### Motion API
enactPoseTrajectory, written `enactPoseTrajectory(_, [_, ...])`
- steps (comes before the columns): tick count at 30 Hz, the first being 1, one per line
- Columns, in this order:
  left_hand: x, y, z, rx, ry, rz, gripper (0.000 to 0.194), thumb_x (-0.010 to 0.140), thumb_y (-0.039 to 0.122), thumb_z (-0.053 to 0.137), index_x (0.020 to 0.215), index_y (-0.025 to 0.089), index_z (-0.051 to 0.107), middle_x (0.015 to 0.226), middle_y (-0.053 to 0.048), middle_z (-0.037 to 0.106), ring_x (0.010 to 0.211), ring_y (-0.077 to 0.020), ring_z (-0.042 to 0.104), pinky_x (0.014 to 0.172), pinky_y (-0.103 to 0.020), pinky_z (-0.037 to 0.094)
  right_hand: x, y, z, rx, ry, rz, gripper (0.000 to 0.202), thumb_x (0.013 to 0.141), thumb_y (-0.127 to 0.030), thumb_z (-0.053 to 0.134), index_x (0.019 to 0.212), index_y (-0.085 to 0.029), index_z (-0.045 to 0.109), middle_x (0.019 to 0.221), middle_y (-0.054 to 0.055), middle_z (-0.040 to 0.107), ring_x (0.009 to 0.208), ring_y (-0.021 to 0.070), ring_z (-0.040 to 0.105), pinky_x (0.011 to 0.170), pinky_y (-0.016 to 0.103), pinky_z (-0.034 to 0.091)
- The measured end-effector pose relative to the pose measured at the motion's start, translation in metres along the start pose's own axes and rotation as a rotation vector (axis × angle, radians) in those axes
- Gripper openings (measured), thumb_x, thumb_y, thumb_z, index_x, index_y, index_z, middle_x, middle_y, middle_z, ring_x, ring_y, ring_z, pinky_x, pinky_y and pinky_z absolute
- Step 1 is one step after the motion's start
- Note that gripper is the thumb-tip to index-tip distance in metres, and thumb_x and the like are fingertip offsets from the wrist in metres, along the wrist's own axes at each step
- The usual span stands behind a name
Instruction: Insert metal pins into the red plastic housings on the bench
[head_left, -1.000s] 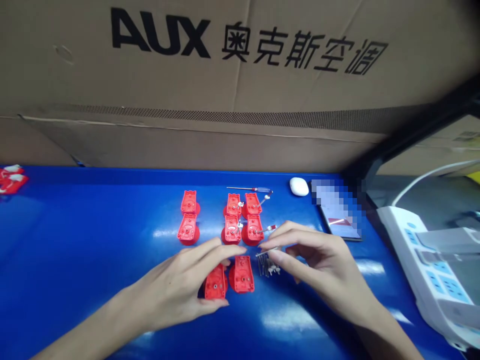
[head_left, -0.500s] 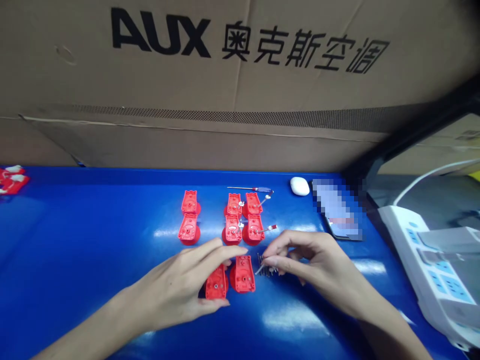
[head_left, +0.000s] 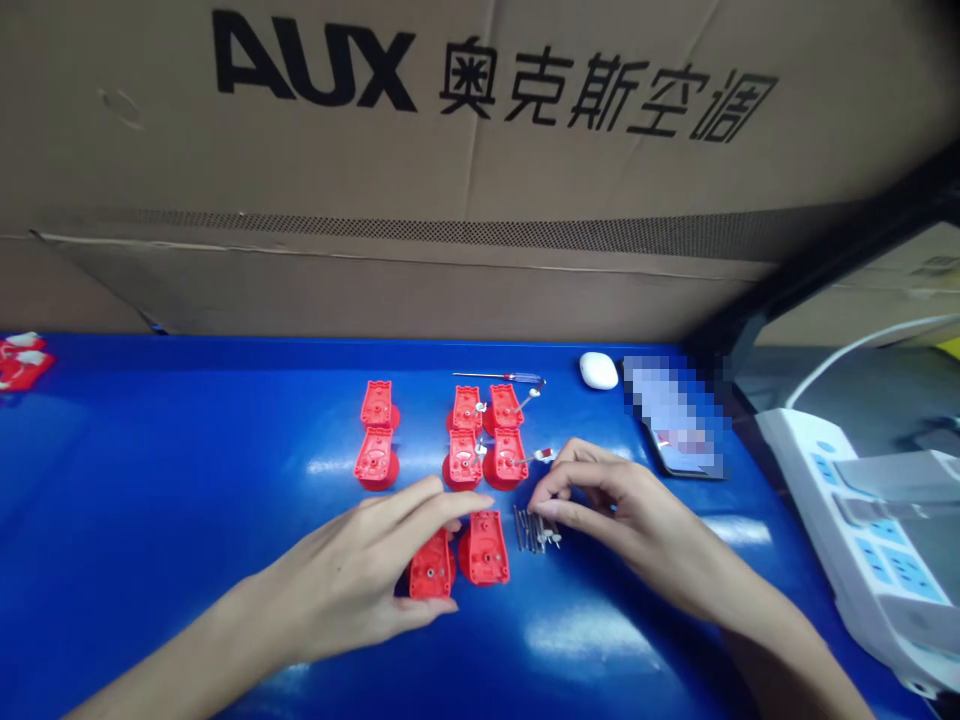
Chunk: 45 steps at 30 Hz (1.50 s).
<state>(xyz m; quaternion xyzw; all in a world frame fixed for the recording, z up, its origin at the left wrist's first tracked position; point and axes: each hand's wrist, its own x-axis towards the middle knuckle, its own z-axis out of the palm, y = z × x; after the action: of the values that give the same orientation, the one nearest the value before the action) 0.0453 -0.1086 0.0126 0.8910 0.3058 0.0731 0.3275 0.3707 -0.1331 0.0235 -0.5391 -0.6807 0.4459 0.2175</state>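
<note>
My left hand (head_left: 382,550) curves around a red plastic part (head_left: 430,570) on the blue table, thumb at its lower edge and fingers over its top. Another red part (head_left: 486,550) stands just right of it. My right hand (head_left: 592,500) is pinched over a small row of metal pins with white ends (head_left: 534,530); whatever lies between its fingertips is too small to tell. Behind are several more red parts, such as one at the left (head_left: 376,455) and one at the right (head_left: 508,455), some with metal rods sticking out.
A screwdriver (head_left: 502,378), a white case (head_left: 598,371) and a phone (head_left: 675,415) lie at the back. A white power strip (head_left: 862,540) is at the right. Red and white pieces (head_left: 22,362) sit far left, and cardboard (head_left: 450,290) stands behind the blue table (head_left: 187,480).
My right hand has shifted slightly, and the slanted metal piece at its fingertips no longer shows there. More of the pin row is visible. My left hand has stayed in place.
</note>
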Motion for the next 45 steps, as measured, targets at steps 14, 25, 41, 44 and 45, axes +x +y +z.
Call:
enactPoseTrajectory(14, [-0.0008, -0.0001, -0.0006, 0.003, -0.002, 0.007, 0.090, 0.095, 0.024, 0.084, 0.168, 0.044, 0.035, 0.145, -0.003, 0.065, 0.127, -0.0278, 0.072, 0.114, -0.044, 0.060, 0.0030, 0.0042, 0.0071, -0.033, 0.015, 0.021, 0.034, 0.109, -0.054, 0.066, 0.096, -0.027, 0.082, 0.101, 0.003, 0.074, 0.094, 0.0210, 0.068, 0.088, 0.035, 0.049])
enactPoseTrajectory(25, [-0.0003, 0.0002, -0.0002, 0.014, 0.021, -0.002, 0.088, 0.094, 0.023, 0.085, 0.167, 0.042, 0.040, 0.143, -0.004, 0.067, 0.125, -0.0270, 0.074, 0.113, -0.041, 0.061, 0.0022, 0.0015, 0.0080, -0.025, 0.036, 0.055, 0.031, 0.108, -0.053, 0.068, 0.102, -0.027, 0.083, 0.101, 0.004, 0.075, 0.090, 0.0206, 0.068, 0.082, 0.035, 0.048])
enactPoseTrajectory(41, [-0.0015, 0.0000, -0.0007, 0.033, 0.021, -0.005, 0.086, 0.095, 0.024, 0.083, 0.167, 0.043, 0.040, 0.146, -0.004, 0.066, 0.127, -0.0282, 0.073, 0.112, -0.042, 0.061, -0.0013, 0.0008, 0.0043, -0.025, 0.021, 0.066, 0.032, 0.107, -0.056, 0.067, 0.103, -0.028, 0.082, 0.094, 0.002, 0.074, 0.079, 0.0189, 0.063, 0.071, 0.033, 0.045])
enactPoseTrajectory(44, [-0.0007, -0.0002, -0.0007, 0.035, -0.005, -0.009, 0.087, 0.096, 0.027, 0.083, 0.167, 0.044, 0.037, 0.146, -0.005, 0.065, 0.128, -0.0298, 0.073, 0.110, -0.045, 0.062, -0.0019, 0.0001, 0.0035, -0.022, 0.006, 0.060, 0.035, 0.108, -0.057, 0.067, 0.100, -0.027, 0.082, 0.090, 0.002, 0.074, 0.077, 0.0183, 0.062, 0.071, 0.032, 0.045])
enactPoseTrajectory(45, [-0.0006, -0.0003, -0.0006, 0.038, -0.010, -0.011, 0.088, 0.096, 0.028, 0.084, 0.167, 0.044, 0.036, 0.146, -0.005, 0.065, 0.128, -0.0300, 0.072, 0.110, -0.045, 0.062, -0.0021, -0.0003, 0.0031, -0.017, 0.001, 0.063, 0.035, 0.107, -0.057, 0.067, 0.099, -0.026, 0.082, 0.089, 0.001, 0.074, 0.077, 0.0179, 0.061, 0.071, 0.032, 0.045])
